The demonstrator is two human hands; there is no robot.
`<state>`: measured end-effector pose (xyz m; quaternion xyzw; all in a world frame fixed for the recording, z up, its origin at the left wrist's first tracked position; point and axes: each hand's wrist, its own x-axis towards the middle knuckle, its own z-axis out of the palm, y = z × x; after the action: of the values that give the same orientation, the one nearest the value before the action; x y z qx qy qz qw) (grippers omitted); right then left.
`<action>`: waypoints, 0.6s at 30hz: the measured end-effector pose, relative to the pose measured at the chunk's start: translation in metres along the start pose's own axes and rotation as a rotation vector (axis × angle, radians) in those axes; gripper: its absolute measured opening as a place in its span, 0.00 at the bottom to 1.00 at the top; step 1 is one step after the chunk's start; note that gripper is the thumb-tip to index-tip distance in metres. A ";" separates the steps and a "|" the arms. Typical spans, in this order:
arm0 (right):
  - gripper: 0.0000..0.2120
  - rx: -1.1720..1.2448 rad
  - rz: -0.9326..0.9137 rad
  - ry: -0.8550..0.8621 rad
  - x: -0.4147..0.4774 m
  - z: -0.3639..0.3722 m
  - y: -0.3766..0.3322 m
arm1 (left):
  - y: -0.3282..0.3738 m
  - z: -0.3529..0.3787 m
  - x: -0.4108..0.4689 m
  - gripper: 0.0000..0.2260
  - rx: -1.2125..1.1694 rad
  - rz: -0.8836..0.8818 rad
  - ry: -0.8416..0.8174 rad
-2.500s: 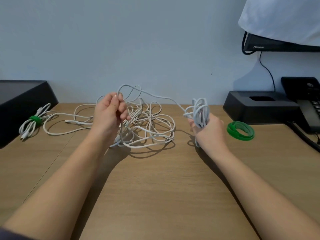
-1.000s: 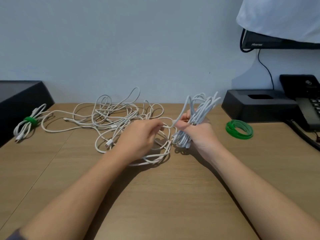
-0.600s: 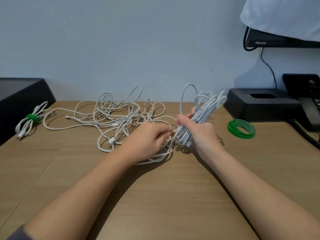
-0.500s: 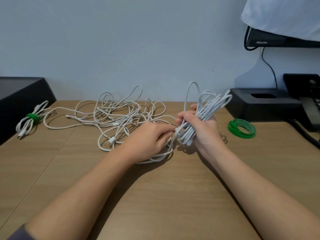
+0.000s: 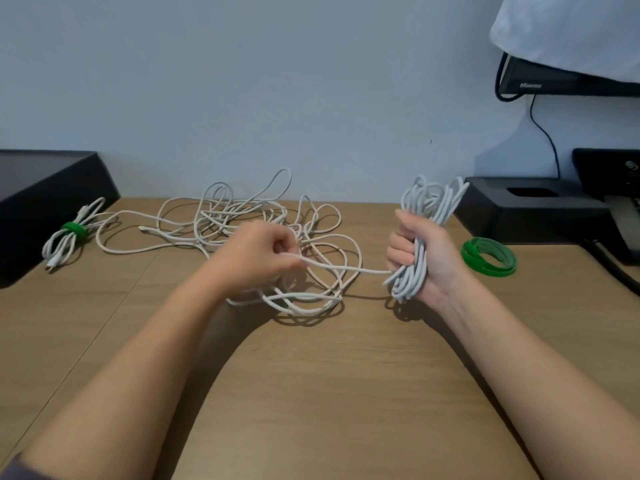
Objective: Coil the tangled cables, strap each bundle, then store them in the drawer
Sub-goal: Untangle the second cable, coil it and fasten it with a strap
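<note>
Item 1, far left: I am logging a black box [image 5: 45, 202] sitting on the table [image 5: 311, 382]; I cannot tell what it is holding.

Item 2: a white bundle [image 5: 60, 245] is lying just beside the box, with a green strap [image 5: 73, 230] wrapping its middle.

Item 3: a white tangle [image 5: 221, 223] is sprawling across the table's middle, against the wall side.

Item 4: my left hand [image 5: 256, 261] is hovering over the tangle, thumb and fingers pinching one strand [image 5: 346, 268], which is running taut to the right.

Item 5: my right hand [image 5: 440, 261] is curling tightly around an upright coil [image 5: 410, 277], loops sticking out above and below the fist.

Item 6: loose green straps [image 5: 488, 256] are lying on the table near that hand.

Item 7: a black tray [image 5: 530, 209] is standing behind the straps; its recess is looking dark, contents unclear.

Item 8, far right: a phone [image 5: 620, 209] is showing partly.
</note>
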<state>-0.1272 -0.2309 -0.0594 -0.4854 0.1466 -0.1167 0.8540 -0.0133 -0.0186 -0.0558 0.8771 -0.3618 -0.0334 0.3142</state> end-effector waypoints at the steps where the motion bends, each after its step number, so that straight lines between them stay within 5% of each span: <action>1: 0.19 0.004 0.046 -0.032 0.000 -0.003 -0.003 | -0.002 -0.005 0.000 0.08 -0.139 -0.082 0.010; 6: 0.17 -0.059 0.263 -0.147 0.003 -0.004 -0.002 | -0.004 -0.015 0.002 0.12 -0.960 -0.275 -0.101; 9: 0.14 -0.104 0.305 -0.200 0.003 -0.005 -0.003 | 0.002 -0.015 0.000 0.06 -1.121 -0.173 -0.163; 11: 0.13 -0.150 0.277 -0.225 0.002 -0.005 -0.004 | 0.001 -0.015 0.000 0.05 -1.033 -0.093 -0.108; 15: 0.11 -0.236 0.189 -0.260 -0.002 0.002 -0.001 | 0.007 -0.008 -0.003 0.07 -0.473 0.127 0.100; 18: 0.17 -0.330 0.204 -0.336 -0.003 0.011 0.006 | 0.019 -0.001 -0.006 0.07 -0.420 0.231 0.114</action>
<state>-0.1257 -0.2185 -0.0591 -0.6133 0.0680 0.0778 0.7830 -0.0290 -0.0249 -0.0450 0.7458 -0.4265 -0.0223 0.5112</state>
